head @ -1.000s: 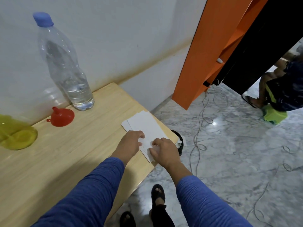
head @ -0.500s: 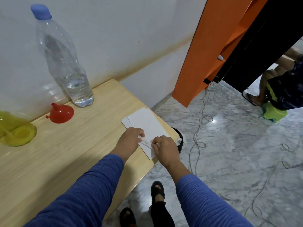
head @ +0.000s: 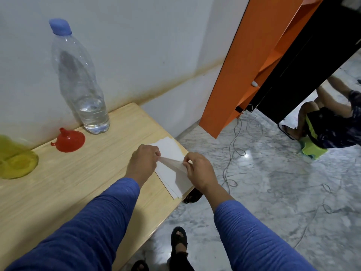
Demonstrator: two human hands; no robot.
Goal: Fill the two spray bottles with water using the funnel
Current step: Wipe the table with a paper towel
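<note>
A clear water bottle (head: 82, 90) with a blue cap stands at the back of the wooden table (head: 68, 184), with a little water in its bottom. A red funnel (head: 69, 140) lies mouth down just left of it. A yellow translucent bottle (head: 15, 159) shows at the far left edge, partly cut off. At the table's right corner lies a stack of white tissue sheets (head: 172, 173). My left hand (head: 143, 162) and my right hand (head: 197, 171) each pinch one end of a thin sheet lifted off the stack.
A black bin (head: 192, 195) sits on the marble floor under the table's corner. Loose cables (head: 234, 153) run across the floor. An orange and black cabinet (head: 254, 65) stands to the right. A person sits on a green stool (head: 312, 149) at the far right.
Both hands have risen off the stack and moved apart, pulling one thin sheet up between them. The view has shifted slightly.
</note>
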